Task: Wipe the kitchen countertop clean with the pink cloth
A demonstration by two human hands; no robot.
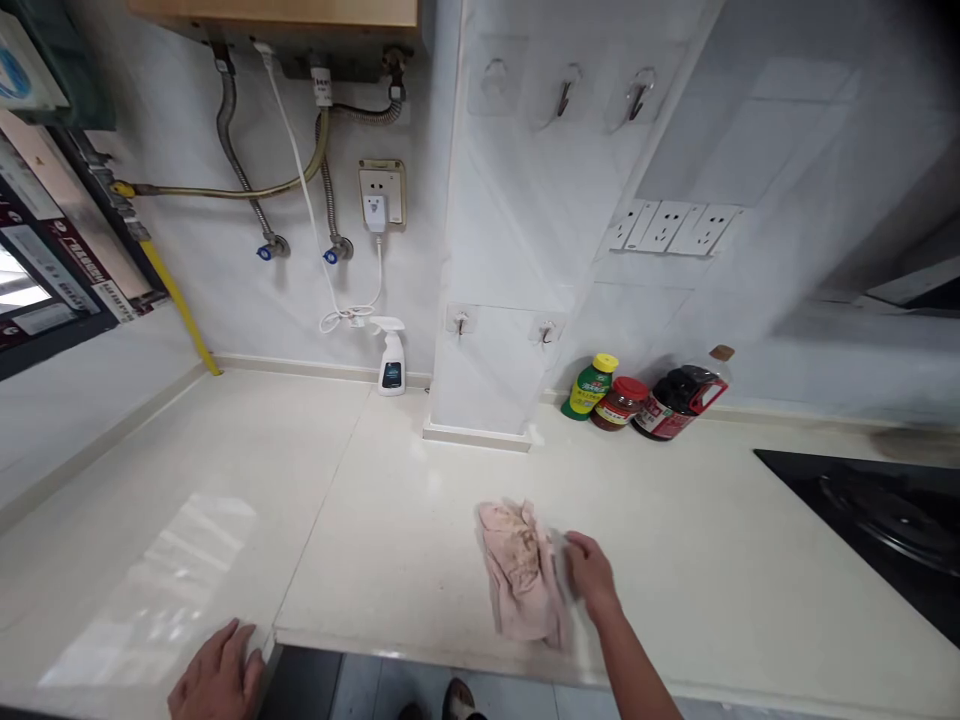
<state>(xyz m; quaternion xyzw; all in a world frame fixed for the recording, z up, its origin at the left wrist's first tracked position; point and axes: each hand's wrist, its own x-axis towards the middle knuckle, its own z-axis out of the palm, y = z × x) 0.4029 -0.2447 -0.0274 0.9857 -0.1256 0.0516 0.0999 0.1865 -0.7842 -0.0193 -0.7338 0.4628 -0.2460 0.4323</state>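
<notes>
A pink cloth (525, 590) with brown stains lies crumpled on the white countertop (390, 560), near its front edge. Beside the cloth's right edge is my right hand (592, 578), with its fingers bent toward it. Motion blurs that hand, and its lower fingers are hidden, so I cannot tell whether it grips the cloth's edge. At the lower left, my left hand (217, 675) rests on the counter by the inner corner, fingers stretched out and holding nothing.
A white spray bottle (391, 360) stands by the wall. Right of the pillar (495, 390) are a green bottle (590, 387), a red-lidded jar (620, 403) and dark bottles (675, 403). A black stove (892, 520) is at right. A water heater (285, 20) hangs above.
</notes>
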